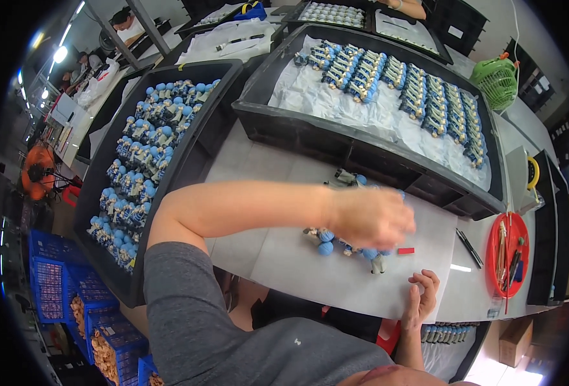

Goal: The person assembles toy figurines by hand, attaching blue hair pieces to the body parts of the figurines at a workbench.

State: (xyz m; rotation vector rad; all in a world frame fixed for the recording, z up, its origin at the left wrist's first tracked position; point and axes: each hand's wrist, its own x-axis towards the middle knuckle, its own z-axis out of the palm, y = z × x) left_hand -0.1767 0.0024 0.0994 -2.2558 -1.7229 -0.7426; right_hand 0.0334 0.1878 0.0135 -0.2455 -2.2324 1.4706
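My left arm reaches across the worktable from the left. My left hand (373, 219), smeared by motion, is over a small group of painted figurines; its fingers are too blurred to tell whether it holds one. Below it lie a blue-headed figurine (324, 242) and another with a grey part (378, 264). One more figurine (345, 176) lies beyond the hand. Close by on the white sheet (336, 286) is a small red block (406, 251). My right hand (421, 296) rests at the table's near edge, fingers apart and slightly bent, holding nothing.
A black tray (297, 128) with rows of figurines on white lining stands beyond my hands. Left is a deep black bin (198, 138) of blue-headed figurines. At right are pens (469, 248), a red basket (492, 257) of tools and a green fan (495, 82).
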